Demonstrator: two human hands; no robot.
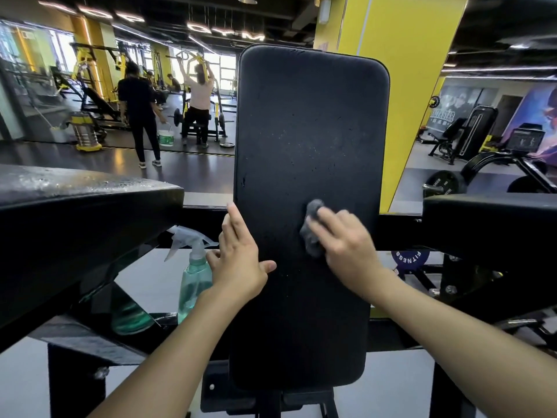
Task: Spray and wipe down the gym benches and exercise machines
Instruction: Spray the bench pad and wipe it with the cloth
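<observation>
A tall black padded backrest (310,131) of an exercise machine stands upright in front of me, speckled with droplets. My right hand (346,239) presses a crumpled grey cloth (312,233) against the pad's lower middle. My left hand (238,254) rests on the pad's left edge, fingers straight, thumb lying on the pad face. A clear green spray bottle (194,279) with a white trigger stands on the frame just left of my left hand, untouched.
Black padded arm rests flank the backrest, a wet one at left (75,206) and another at right (488,221). Behind are a yellow pillar (401,40), weight plates (441,184), other machines, and people (141,113) near a white bucket (165,137) and a vacuum canister (86,131).
</observation>
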